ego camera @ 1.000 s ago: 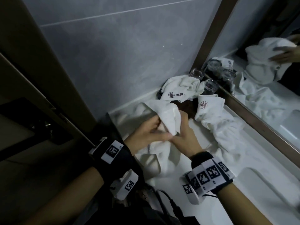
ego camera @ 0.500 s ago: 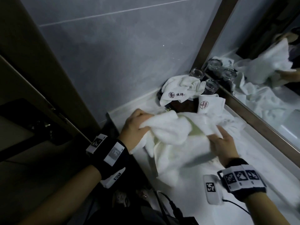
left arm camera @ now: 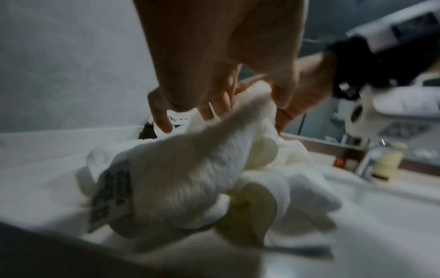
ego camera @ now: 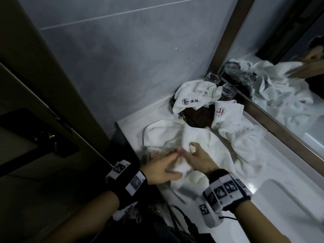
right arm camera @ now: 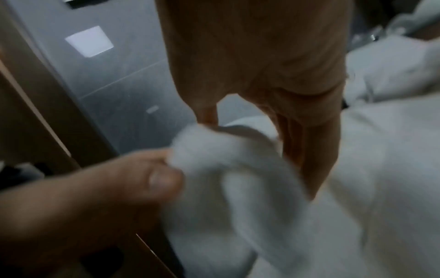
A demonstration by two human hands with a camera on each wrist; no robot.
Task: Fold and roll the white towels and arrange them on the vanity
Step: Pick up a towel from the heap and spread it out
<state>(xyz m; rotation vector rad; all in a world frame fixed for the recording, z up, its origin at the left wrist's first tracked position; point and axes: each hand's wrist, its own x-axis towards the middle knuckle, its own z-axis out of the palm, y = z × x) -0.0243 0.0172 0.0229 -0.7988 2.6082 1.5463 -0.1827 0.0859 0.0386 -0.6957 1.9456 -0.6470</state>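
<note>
The white towel [ego camera: 196,142] being worked lies spread and rumpled on the bench [ego camera: 273,199], just in front of the dark tray [ego camera: 198,116] in the back corner. Both hands meet over its near edge. The left hand [ego camera: 161,168] has thumb and fingers pinched on a raised fold of it, clearest in the right wrist view [right arm camera: 133,180]. The right hand [ego camera: 196,159] hovers beside that fold with fingers apart and lightly bent; whether they actually pinch cloth cannot be told through the blur.

The towel looks soft, light and limp: it will sag from any single hold and hold no crease by itself. In my judgement it is best taken at two corners or along a hemmed edge, drawn taut, then pressed flat on the bench before rolling.

A second towel [ego camera: 233,127] with a red crest trails from the tray's right side toward the mirror [ego camera: 287,95]. A third, crested towel [ego camera: 194,97] sits bunched on top of the tray, and upturned glasses [ego camera: 228,91] stand behind the tray against the mirror.

The corners of the working towel are buried in its folds, a printed label shows only as a smear in the left wrist view, and a basin beyond the tray is cut off by the frame edge.
</note>
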